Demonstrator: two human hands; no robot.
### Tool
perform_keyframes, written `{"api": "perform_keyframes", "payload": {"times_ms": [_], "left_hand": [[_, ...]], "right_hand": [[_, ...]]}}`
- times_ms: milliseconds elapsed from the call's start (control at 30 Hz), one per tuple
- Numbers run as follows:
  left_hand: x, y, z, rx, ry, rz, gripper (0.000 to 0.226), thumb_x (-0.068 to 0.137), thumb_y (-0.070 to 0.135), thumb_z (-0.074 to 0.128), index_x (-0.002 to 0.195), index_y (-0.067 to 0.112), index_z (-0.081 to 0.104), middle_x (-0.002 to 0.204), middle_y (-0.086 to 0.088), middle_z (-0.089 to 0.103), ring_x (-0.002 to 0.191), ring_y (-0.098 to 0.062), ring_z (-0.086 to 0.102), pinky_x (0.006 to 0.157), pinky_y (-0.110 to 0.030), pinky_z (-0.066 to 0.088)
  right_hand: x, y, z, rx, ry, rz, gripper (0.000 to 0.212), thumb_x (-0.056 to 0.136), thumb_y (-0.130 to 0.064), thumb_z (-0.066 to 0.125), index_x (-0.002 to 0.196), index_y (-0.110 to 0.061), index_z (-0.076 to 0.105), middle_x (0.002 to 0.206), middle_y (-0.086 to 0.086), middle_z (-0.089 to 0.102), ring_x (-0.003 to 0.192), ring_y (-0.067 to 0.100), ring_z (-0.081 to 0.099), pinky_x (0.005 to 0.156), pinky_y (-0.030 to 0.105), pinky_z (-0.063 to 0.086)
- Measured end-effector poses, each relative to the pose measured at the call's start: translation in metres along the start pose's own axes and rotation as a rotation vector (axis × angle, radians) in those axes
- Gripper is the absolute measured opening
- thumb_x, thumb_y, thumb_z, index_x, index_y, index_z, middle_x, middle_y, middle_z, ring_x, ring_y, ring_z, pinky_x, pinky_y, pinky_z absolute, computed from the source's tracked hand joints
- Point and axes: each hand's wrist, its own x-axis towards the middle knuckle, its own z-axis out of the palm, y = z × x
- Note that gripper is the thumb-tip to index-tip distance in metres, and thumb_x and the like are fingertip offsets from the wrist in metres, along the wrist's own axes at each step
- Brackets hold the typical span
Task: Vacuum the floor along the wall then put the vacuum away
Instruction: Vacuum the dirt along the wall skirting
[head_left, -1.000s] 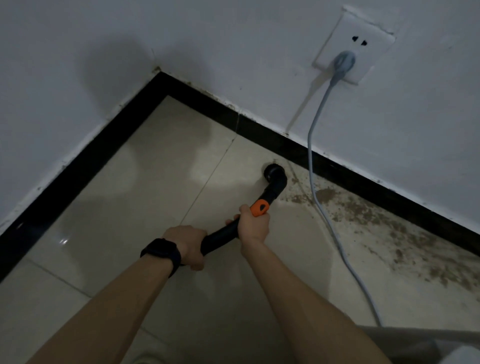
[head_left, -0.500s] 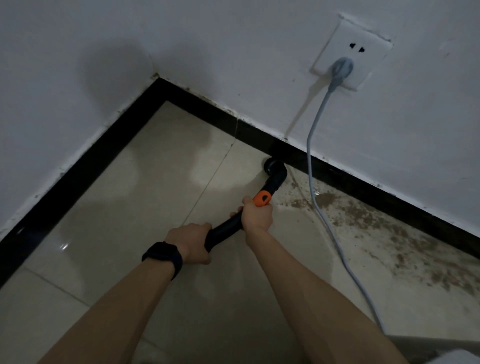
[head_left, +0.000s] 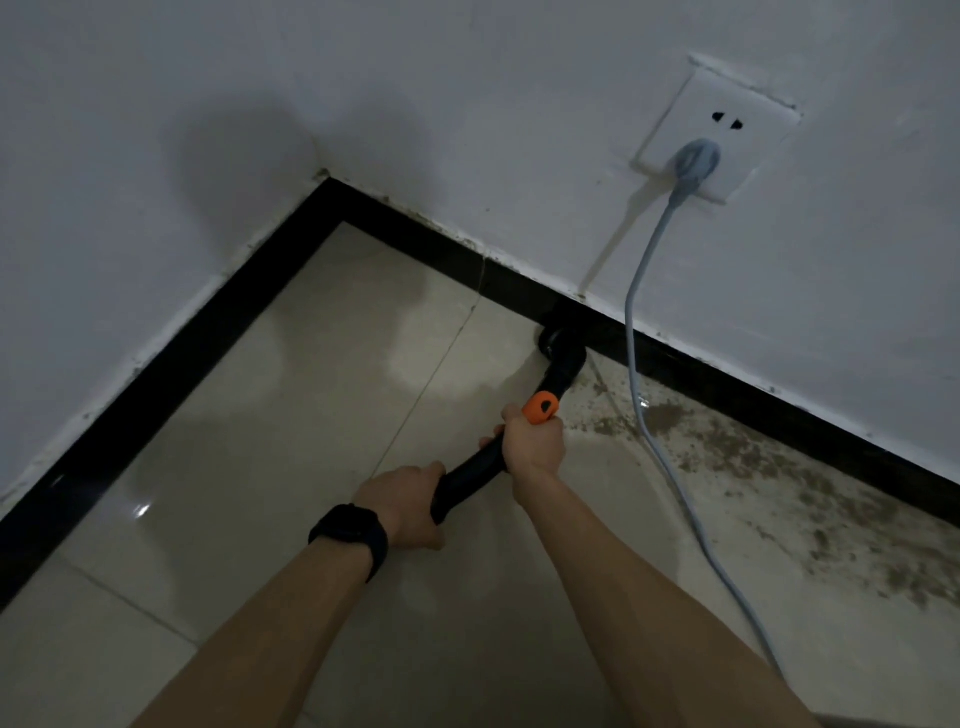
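The black vacuum tube (head_left: 470, 480) is gripped by both hands, fingers curled fully round it; the left hand (head_left: 410, 501) is closed on its near end, the right hand (head_left: 535, 447) just below the orange collar (head_left: 541, 409); the nozzle (head_left: 563, 351) is set at the foot of the black skirting (head_left: 208, 338) of the far wall; open tile floor (head_left: 311, 415) is left up to the corner on the left; on the right, a grey cable (head_left: 631, 312) is hung from the socket (head_left: 727, 119) over scattered dirt (head_left: 779, 467).

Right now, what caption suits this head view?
Left hand and right hand grip the vacuum hose, nozzle at the black baseboard.
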Motion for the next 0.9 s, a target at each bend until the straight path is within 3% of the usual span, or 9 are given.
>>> {"api": "perform_keyframes", "payload": {"times_ms": [100, 300, 400, 667, 767, 900], "left_hand": [[-0.002, 0.001, -0.012, 0.036, -0.103, -0.029, 0.060, 0.074, 0.032, 0.081, 0.122, 0.019, 0.048, 0.113, -0.006, 0.063, 0.097, -0.025, 0.064, 0.071, -0.033, 0.053], [-0.008, -0.010, 0.003, 0.259, -0.407, -0.140, 0.062, 0.068, 0.026, 0.084, 0.125, 0.021, 0.060, 0.116, -0.005, 0.068, 0.102, -0.025, 0.067, 0.087, -0.040, 0.059], [-0.014, -0.013, 0.020, 0.345, -0.491, -0.186, 0.057, 0.069, 0.028, 0.084, 0.122, 0.016, 0.066, 0.115, -0.006, 0.071, 0.099, -0.023, 0.069, 0.087, -0.037, 0.059], [-0.021, -0.015, 0.041, 0.508, -0.576, -0.269, 0.047, 0.068, 0.035, 0.086, 0.103, 0.014, 0.064, 0.117, -0.005, 0.072, 0.104, -0.020, 0.070, 0.086, -0.033, 0.056], [-0.022, -0.008, 0.046, 0.516, -0.614, -0.288, 0.047, 0.072, 0.036, 0.084, 0.106, 0.012, 0.063, 0.123, -0.006, 0.070, 0.110, -0.021, 0.068, 0.091, -0.034, 0.055], [-0.020, -0.004, 0.040, 0.457, -0.567, -0.279, 0.059, 0.064, 0.035, 0.087, 0.116, 0.015, 0.070, 0.112, -0.005, 0.073, 0.100, -0.020, 0.071, 0.089, -0.035, 0.058]], "right_hand": [[-0.010, 0.008, -0.001, -0.009, -0.004, 0.018, 0.030, 0.090, -0.019, 0.065, 0.115, -0.007, 0.054, 0.090, 0.018, 0.072, 0.061, 0.028, 0.074, 0.062, 0.041, 0.064], [-0.062, 0.047, -0.011, 0.111, -0.039, 0.093, 0.020, 0.093, -0.012, 0.062, 0.108, -0.010, 0.049, 0.082, 0.015, 0.069, 0.056, 0.024, 0.072, 0.053, 0.031, 0.057], [-0.080, 0.066, -0.015, 0.119, -0.049, 0.110, 0.020, 0.092, -0.012, 0.061, 0.107, -0.011, 0.048, 0.087, 0.020, 0.071, 0.061, 0.027, 0.074, 0.055, 0.032, 0.059], [-0.109, 0.097, -0.024, 0.197, -0.004, 0.181, 0.025, 0.093, -0.009, 0.061, 0.114, -0.006, 0.049, 0.082, 0.017, 0.069, 0.062, 0.027, 0.074, 0.057, 0.032, 0.059], [-0.110, 0.099, -0.030, 0.201, 0.027, 0.182, 0.025, 0.093, -0.008, 0.061, 0.115, -0.006, 0.049, 0.082, 0.018, 0.069, 0.060, 0.026, 0.074, 0.051, 0.027, 0.055], [-0.101, 0.092, -0.032, 0.179, 0.041, 0.171, 0.026, 0.093, -0.008, 0.061, 0.115, -0.004, 0.049, 0.078, 0.015, 0.068, 0.056, 0.024, 0.072, 0.051, 0.028, 0.055]]}}
